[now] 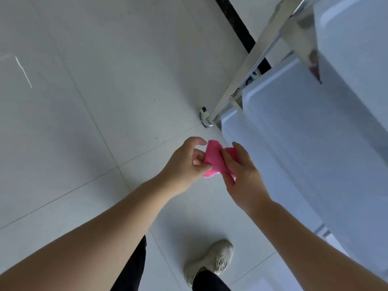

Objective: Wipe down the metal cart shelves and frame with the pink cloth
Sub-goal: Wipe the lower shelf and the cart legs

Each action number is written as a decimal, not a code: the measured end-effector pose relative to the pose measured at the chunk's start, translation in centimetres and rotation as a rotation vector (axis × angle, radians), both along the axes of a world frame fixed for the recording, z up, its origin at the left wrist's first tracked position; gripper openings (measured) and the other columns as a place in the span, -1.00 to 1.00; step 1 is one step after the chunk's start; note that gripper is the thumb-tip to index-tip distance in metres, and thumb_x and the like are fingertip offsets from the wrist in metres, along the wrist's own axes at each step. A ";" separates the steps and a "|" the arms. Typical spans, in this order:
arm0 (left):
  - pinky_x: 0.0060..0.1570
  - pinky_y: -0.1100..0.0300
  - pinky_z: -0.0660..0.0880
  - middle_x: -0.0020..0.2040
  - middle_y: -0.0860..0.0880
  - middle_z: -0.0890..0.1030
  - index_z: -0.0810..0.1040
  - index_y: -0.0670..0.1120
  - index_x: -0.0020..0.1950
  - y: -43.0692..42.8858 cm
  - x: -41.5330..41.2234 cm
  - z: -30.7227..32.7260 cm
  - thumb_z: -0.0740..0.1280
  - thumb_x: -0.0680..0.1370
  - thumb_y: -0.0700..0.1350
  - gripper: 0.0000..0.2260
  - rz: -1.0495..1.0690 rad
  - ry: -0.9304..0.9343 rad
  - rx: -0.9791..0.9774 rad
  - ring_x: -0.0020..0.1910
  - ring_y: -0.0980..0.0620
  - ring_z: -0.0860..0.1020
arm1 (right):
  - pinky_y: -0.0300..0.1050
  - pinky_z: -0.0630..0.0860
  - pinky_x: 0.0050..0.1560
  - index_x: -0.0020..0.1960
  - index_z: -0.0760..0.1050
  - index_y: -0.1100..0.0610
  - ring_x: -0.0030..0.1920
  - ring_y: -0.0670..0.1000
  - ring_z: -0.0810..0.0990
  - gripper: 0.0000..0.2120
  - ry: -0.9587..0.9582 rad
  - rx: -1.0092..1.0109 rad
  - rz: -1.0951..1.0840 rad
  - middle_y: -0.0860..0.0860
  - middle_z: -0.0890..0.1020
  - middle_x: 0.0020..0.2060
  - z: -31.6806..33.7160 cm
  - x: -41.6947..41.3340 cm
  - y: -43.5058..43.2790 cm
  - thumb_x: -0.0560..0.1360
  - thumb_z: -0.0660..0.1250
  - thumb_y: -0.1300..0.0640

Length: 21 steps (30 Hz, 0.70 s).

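Observation:
A small pink cloth (214,159) is bunched between both my hands above the floor. My left hand (186,164) pinches its left side with thumb and curled fingers. My right hand (241,173) grips its right side, fingers over the top. The metal cart (294,114) stands just right of my hands, with pale stacked shelves and a shiny frame post (247,68) slanting down to a caster (205,117). Neither the cloth nor my hands touch the cart.
Grey floor tiles (84,101) spread to the left. A dark strip (237,24) runs along the floor behind the cart. My shoe (212,261) and dark trouser legs are at the bottom, close to the cart's near corner.

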<state>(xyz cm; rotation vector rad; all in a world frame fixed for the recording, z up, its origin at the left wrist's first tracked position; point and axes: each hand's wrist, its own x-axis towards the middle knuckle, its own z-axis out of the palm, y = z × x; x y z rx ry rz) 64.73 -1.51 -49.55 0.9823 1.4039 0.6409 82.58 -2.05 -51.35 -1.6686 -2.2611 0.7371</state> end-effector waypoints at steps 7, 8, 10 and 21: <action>-0.16 0.40 0.50 -0.13 -0.02 0.64 0.35 -0.09 0.18 3.7 0.6 -16.5 0.44 0.43 -0.29 -0.58 -0.172 0.027 0.055 -0.19 0.13 0.63 | 0.13 0.51 0.22 0.20 0.58 0.23 0.24 0.16 0.54 -0.66 -0.037 0.276 0.212 0.13 0.57 0.24 -16.6 2.5 3.0 0.50 0.18 0.19; -0.17 0.41 0.49 -0.14 0.00 0.64 0.35 -0.09 0.18 4.6 0.6 -18.3 0.44 0.43 -0.29 -0.59 -0.206 0.034 0.075 -0.21 0.14 0.63 | 0.03 0.58 0.11 0.22 0.56 0.24 0.15 0.13 0.61 -0.65 -0.011 0.284 0.226 0.12 0.57 0.25 -18.6 2.8 3.9 0.50 0.18 0.21; -0.12 0.33 0.53 -0.14 0.01 0.64 0.35 -0.07 0.15 6.4 0.6 -22.0 0.45 0.43 -0.29 -0.59 -0.261 0.053 0.134 -0.18 0.12 0.64 | -0.12 0.61 -0.06 0.28 0.53 0.20 0.00 0.08 0.67 -0.62 -0.002 0.309 0.255 0.07 0.55 0.27 -22.3 3.1 5.8 0.50 0.18 0.22; -0.16 0.15 0.49 -0.10 0.09 0.61 0.45 0.01 0.05 15.0 -1.4 -29.3 0.41 0.47 -0.13 -0.78 -0.466 0.353 0.450 -0.21 0.09 0.54 | -0.03 0.61 0.01 0.21 0.59 0.16 0.13 0.11 0.63 -0.60 -0.136 0.631 0.353 0.01 0.63 0.17 -30.9 3.7 11.5 0.43 0.20 0.35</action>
